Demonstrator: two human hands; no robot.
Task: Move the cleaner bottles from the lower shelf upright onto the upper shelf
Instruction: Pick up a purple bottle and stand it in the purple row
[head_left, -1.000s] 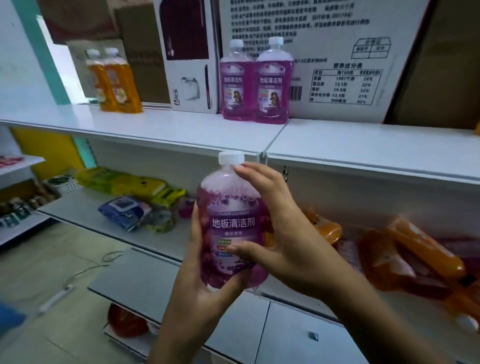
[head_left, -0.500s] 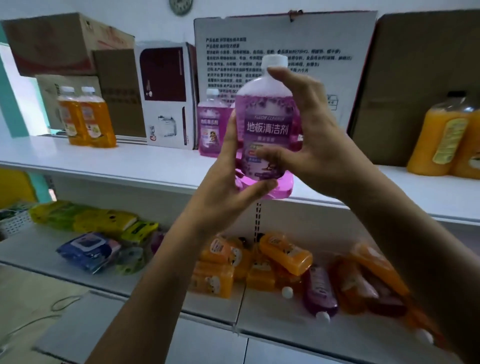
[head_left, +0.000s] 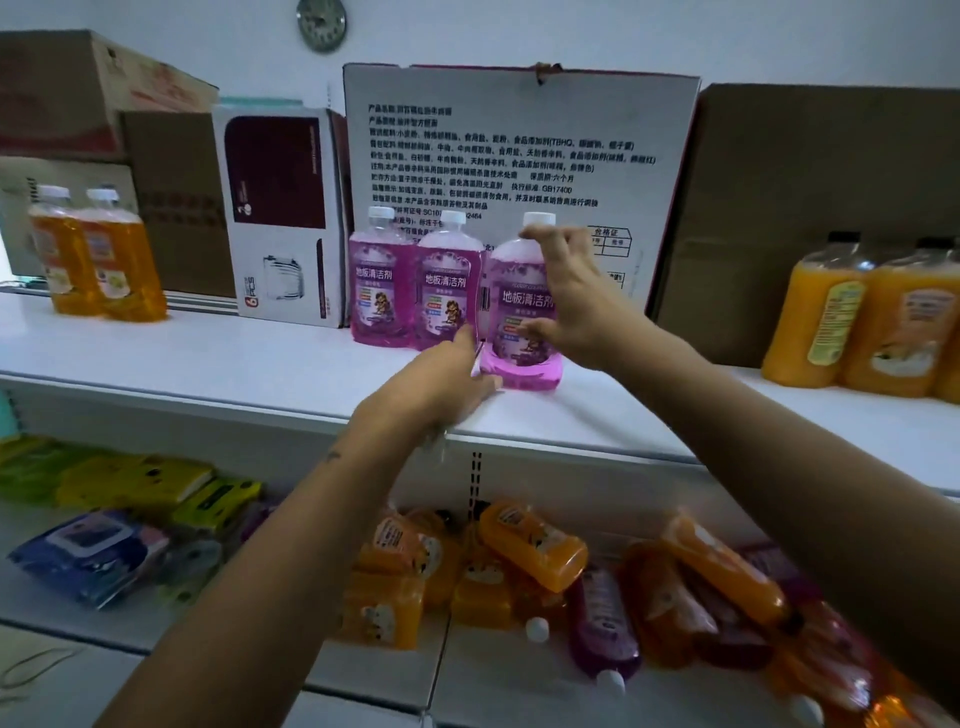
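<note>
A purple cleaner bottle (head_left: 514, 312) with a white cap stands upright on the white upper shelf (head_left: 234, 358), just right of two more upright purple bottles (head_left: 376, 286) (head_left: 448, 296). My right hand (head_left: 576, 301) holds it from the right, forefinger at the neck and thumb on the label. At the bottle's base my left hand (head_left: 436, 384) lies flat on the shelf, thumb raised beside the bottle. On the lower shelf (head_left: 519, 691) lie several orange bottles (head_left: 530, 545) and a purple one (head_left: 602, 623), all on their sides.
Upright orange bottles stand at the upper shelf's far left (head_left: 98, 254) and far right (head_left: 857, 322). Printed and plain cardboard boxes (head_left: 519, 150) line the back of that shelf. Packs of wipes (head_left: 88, 551) fill the lower shelf's left part.
Both hands carried the purple bottle up from lower-shelf height and set it down on the upper shelf beside the other two. My left hand has slid from under its base.
</note>
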